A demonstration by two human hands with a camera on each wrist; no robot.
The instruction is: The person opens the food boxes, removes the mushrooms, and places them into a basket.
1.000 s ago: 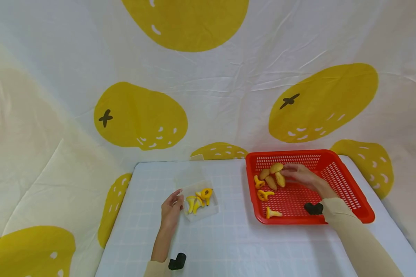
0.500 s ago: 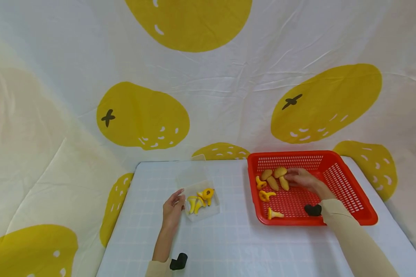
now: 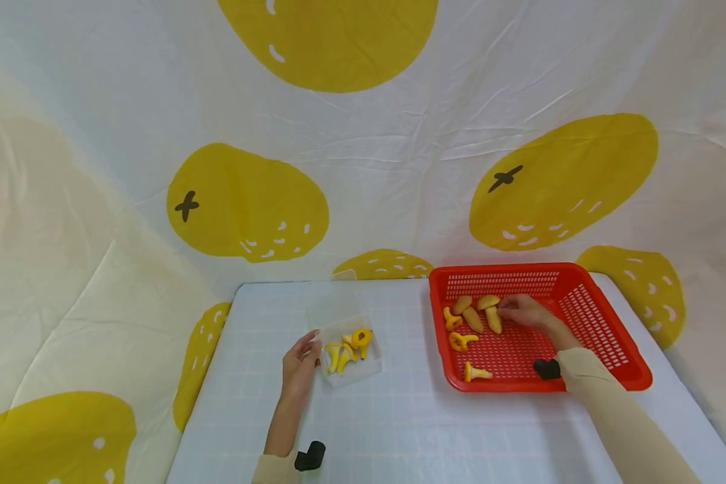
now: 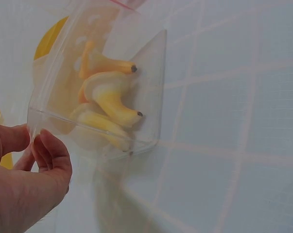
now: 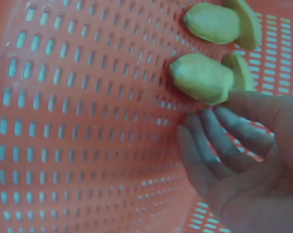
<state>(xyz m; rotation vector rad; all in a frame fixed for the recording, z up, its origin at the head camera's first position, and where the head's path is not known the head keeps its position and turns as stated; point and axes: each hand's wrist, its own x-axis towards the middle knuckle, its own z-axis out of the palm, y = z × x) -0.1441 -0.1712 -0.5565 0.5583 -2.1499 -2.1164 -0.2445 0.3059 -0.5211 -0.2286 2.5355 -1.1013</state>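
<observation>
In the head view my left hand pinches the left rim of a clear plastic box, thumb and fingertips meeting at its edge in the left wrist view. Several yellow chanterelle mushrooms lie inside, some with dark stem tips. My right hand is inside a red perforated basket, fingers loosely bent. Its fingertips are right at the stem of a tan, thick-stemmed mushroom, not wrapped around it. Left of that lies a second tan mushroom.
Three chanterelles sit along the basket's left side, one near the front. The box's clear lid is folded back behind it. A white checked cloth covers the table; a fabric wall with yellow fruit prints stands behind.
The tan mushroom at my right hand has come down onto the basket floor beside the other one, and the grip on it has loosened. My left hand stays at the box.
</observation>
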